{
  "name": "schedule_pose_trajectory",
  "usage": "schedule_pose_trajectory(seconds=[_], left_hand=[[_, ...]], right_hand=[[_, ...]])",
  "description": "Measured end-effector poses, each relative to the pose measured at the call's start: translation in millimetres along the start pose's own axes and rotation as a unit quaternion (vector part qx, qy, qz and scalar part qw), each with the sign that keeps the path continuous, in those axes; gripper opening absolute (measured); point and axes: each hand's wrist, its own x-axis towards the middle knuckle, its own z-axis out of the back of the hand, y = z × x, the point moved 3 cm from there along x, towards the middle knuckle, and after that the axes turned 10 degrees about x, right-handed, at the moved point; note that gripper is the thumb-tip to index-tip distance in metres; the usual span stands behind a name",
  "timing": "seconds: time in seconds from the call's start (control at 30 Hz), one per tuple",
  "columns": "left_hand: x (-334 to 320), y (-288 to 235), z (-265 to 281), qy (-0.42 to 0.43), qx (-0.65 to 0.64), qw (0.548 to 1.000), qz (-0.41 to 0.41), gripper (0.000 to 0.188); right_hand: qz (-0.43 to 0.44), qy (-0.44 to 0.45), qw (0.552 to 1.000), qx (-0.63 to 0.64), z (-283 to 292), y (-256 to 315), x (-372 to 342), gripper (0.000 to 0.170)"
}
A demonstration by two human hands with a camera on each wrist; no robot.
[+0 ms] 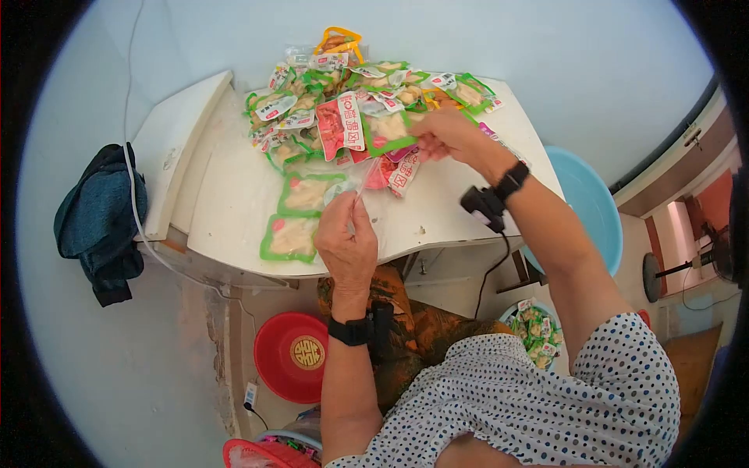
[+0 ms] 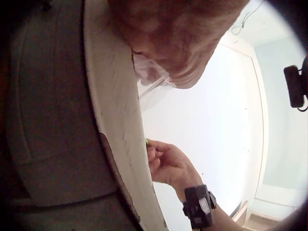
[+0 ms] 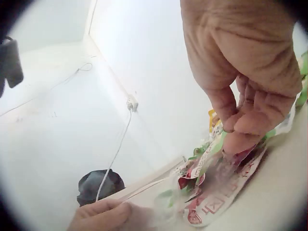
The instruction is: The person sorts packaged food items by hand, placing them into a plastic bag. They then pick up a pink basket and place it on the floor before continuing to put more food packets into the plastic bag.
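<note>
My left hand (image 1: 348, 243) pinches the edge of a clear plastic bag (image 1: 365, 181) near the table's front; the left wrist view shows the thin film (image 2: 153, 77) hanging from that hand (image 2: 178, 33). Further back, the fingers of my right hand (image 1: 446, 139) pinch the edge of a green-edged packet (image 1: 388, 127). A red and white packet (image 1: 340, 125) lies against it on the left. In the right wrist view, the right hand (image 3: 245, 82) is above red and white packets (image 3: 226, 195). Two green-edged packets (image 1: 308, 193) lie left of my left hand; whether film covers them I cannot tell.
A pile of packets (image 1: 300, 105) covers the back of the white table (image 1: 226, 210). Below are a red basin (image 1: 273, 360) and a container of green packets (image 1: 535, 334). A blue basin (image 1: 607, 226) stands right; dark cloth (image 1: 97, 222) hangs left.
</note>
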Motion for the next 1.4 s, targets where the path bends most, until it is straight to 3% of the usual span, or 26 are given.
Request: schedule_pose_trajectory(seconds=[0.2, 0.3, 0.33, 0.43, 0.57, 0.6, 0.8, 0.9, 1.0, 1.1, 1.4], left_hand=[[0, -2, 0, -0.006, 0.016, 1.0, -0.001, 0.015], [-1, -1, -2, -0.007, 0.025, 1.0, -0.007, 0.016], [-1, 0, -3, -0.01, 0.028, 1.0, -0.01, 0.017], [-2, -1, -3, -0.006, 0.035, 0.999, -0.004, 0.018], [-2, -2, -3, 0.001, 0.029, 1.0, 0.009, 0.019], [-2, -2, -2, 0.001, 0.025, 1.0, 0.01, 0.019], [-3, 1, -3, 0.0, 0.033, 0.999, 0.008, 0.019], [-4, 0, -4, 0.001, 0.028, 1.0, 0.013, 0.019], [-3, 0, -5, -0.005, 0.033, 0.999, -0.002, 0.019], [-4, 1, -5, -0.006, 0.045, 0.999, -0.013, 0.019], [-4, 4, -6, -0.005, 0.04, 0.999, -0.014, 0.017]], right_hand=[[0.004, -0.049, 0.998, 0.025, 55, -27, -86, 0.019], [-0.081, -0.007, 0.994, -0.078, 65, -42, -125, 0.023], [-0.073, -0.021, 0.985, -0.155, 68, -40, -135, 0.024], [0.153, -0.098, 0.939, -0.292, 80, -33, -132, 0.028], [0.295, -0.155, 0.844, -0.421, 81, -15, -110, 0.036], [0.284, -0.132, 0.842, -0.439, 83, -17, -98, 0.051], [0.237, -0.066, 0.841, -0.481, 84, -26, -58, 0.074], [0.155, -0.014, 0.861, -0.484, 82, -17, -54, 0.075], [0.161, -0.006, 0.856, -0.492, 86, -20, -47, 0.075], [0.214, -0.011, 0.822, -0.528, 92, -25, -36, 0.074], [0.123, 0.007, 0.848, -0.515, 83, -10, -42, 0.055]])
